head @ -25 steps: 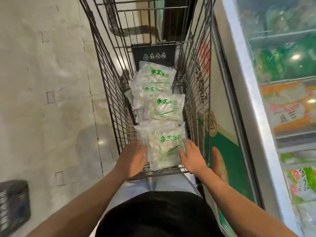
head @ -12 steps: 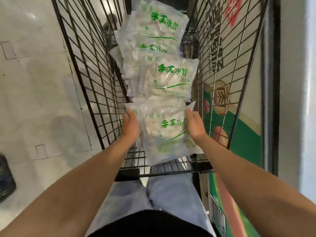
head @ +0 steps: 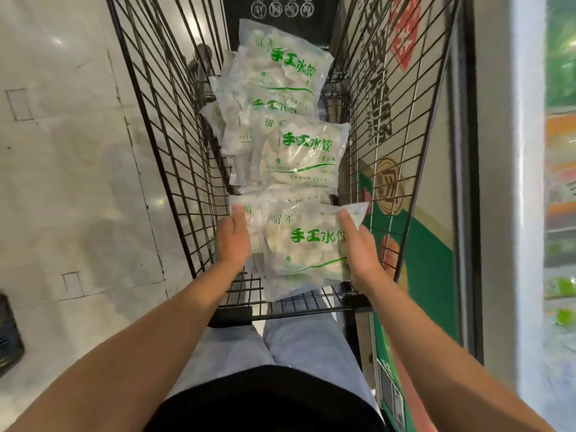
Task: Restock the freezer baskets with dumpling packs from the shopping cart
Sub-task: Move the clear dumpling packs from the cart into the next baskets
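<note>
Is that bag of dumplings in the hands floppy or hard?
Probably fairly stiff: the dumpling pack keeps its flat shape between the left hand and right hand. Its glossy plastic may be slippery. Lumpy contents suggest some weight.

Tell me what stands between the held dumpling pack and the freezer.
The shopping cart right wire wall lies between the nearest dumpling pack, gripped by the left hand and right hand, and the freezer. Lifting over its rim probably clears it.

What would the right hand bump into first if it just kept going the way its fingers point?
The right hand grips the nearest dumpling pack, fingers pointing up the cart. Straight on, it would probably meet the next dumpling pack lying further in, before the cart's black end panel. Depth is hard to judge here.
</note>
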